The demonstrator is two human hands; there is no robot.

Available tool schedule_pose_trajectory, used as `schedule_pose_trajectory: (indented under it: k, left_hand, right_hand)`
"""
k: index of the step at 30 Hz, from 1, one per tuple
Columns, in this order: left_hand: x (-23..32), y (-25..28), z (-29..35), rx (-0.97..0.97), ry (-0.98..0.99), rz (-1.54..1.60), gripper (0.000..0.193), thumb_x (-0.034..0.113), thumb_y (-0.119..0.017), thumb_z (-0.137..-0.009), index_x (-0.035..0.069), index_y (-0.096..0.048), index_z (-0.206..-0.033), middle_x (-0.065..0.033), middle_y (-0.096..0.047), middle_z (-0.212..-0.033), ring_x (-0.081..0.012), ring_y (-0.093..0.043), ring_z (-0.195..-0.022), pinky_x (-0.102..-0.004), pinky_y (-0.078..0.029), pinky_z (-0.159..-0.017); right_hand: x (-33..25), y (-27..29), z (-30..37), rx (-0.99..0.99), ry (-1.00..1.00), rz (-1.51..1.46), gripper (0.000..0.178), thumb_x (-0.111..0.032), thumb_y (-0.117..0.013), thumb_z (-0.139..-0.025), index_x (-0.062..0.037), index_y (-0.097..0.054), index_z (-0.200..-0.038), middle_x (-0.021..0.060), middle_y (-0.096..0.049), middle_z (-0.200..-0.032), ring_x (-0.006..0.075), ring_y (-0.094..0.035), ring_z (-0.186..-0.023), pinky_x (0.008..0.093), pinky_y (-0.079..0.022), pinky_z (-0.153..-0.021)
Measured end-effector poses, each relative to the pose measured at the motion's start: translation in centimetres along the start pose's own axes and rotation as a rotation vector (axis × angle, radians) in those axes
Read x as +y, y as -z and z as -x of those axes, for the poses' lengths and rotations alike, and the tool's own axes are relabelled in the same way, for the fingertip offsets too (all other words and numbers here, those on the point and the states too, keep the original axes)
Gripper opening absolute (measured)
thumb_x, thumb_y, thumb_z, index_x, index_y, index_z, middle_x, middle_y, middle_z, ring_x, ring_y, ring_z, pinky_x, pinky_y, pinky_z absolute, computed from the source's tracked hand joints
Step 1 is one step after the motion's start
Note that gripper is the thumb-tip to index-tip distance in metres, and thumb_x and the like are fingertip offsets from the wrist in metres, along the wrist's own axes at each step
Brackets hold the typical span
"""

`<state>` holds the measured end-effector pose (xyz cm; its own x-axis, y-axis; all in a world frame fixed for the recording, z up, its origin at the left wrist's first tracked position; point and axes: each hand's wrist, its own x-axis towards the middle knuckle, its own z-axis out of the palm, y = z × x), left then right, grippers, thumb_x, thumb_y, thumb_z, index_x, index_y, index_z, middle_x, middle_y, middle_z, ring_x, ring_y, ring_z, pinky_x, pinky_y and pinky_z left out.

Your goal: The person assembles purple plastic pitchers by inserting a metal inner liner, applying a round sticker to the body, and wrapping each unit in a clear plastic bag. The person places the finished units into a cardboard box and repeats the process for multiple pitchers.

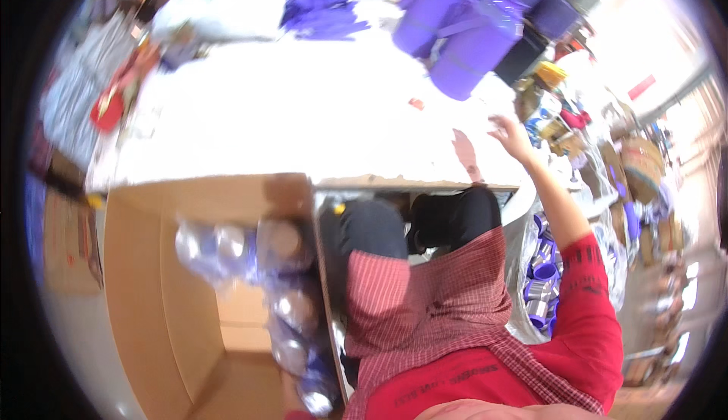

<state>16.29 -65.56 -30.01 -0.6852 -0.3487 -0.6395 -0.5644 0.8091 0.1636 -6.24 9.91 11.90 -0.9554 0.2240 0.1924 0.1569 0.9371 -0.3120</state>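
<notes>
Fingers of the right hand [513, 138] are parted and slightly curled, with a visible gap and nothing held between them; motion blur softens the outline. Position: above the near right part of the white tabletop [288, 109], arm extended forward from a red sleeve [588, 283]. The left hand is out of sight from where I stand, so its grip cannot be told.

Nearest to the right hand are the purple containers [472, 52], located on the tabletop just beyond it, grouped toward the far right corner. A small red piece [415, 104] lies on the surface to their left. Purple straps [322, 7] are heaped at the far edge, beside a large white bag [224, 3].

Below the right forearm, purple-and-silver cups [543, 272] sit in clear plastic. At the seated person's left stands an open cardboard box [140, 283]; clear-wrapped items [284, 239] line its far and right sides.
</notes>
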Motion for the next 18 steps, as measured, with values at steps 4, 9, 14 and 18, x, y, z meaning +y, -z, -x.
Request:
schedule_pose_trajectory:
  k: [4,9,14,18]
  left_hand:
    - [-0.5,3.3,2.5,0.005,0.091,0.021,0.038,0.026,-0.071,-0.076,0.002,-0.069,-0.106,-0.0222,-0.069,-0.104,-0.0347,-0.067,-0.098,-0.0449,-0.053,-0.085]
    - [0.3,7.8,7.0,0.262,-0.031,0.241,0.035,0.019,-0.069,-0.079,0.001,-0.068,-0.109,-0.0228,-0.068,-0.106,-0.0355,-0.067,-0.098,-0.0446,-0.052,-0.085]
    - [12.9,17.9,5.5,0.386,-0.287,0.573,0.022,0.009,-0.061,-0.094,-0.005,-0.061,-0.110,-0.0116,-0.065,-0.104,-0.0212,-0.060,-0.097,-0.0346,-0.048,-0.090]
    - [32.0,27.9,8.2,0.387,-0.988,0.756,0.025,0.012,-0.060,-0.096,-0.003,-0.062,-0.117,-0.0094,-0.064,-0.117,-0.0177,-0.059,-0.107,-0.0293,-0.045,-0.095]
  right_hand:
    - [-0.5,7.8,-14.8,0.609,0.398,0.345,0.053,-0.020,-0.072,-0.082,-0.0089,-0.054,-0.130,0.0181,-0.046,-0.141,0.0375,-0.048,-0.127,0.0424,-0.044,-0.102]
    - [-1.2,12.7,-24.8,0.553,0.138,0.490,0.061,-0.042,-0.071,-0.083,-0.0026,-0.057,-0.127,0.0199,-0.057,-0.129,0.0374,-0.055,-0.117,0.0413,-0.046,-0.097]
    - [1.1,12.7,-15.3,0.913,0.139,0.144,0.049,-0.049,-0.070,-0.083,-0.0006,-0.069,-0.093,0.0151,-0.068,-0.088,0.0308,-0.063,-0.082,0.0364,-0.049,-0.076]
    - [-2.1,15.6,-5.4,0.637,0.127,-0.280,0.026,-0.027,-0.065,-0.092,-0.0025,-0.072,-0.093,0.0042,-0.062,-0.076,0.0125,-0.056,-0.070,0.0269,-0.044,-0.064]
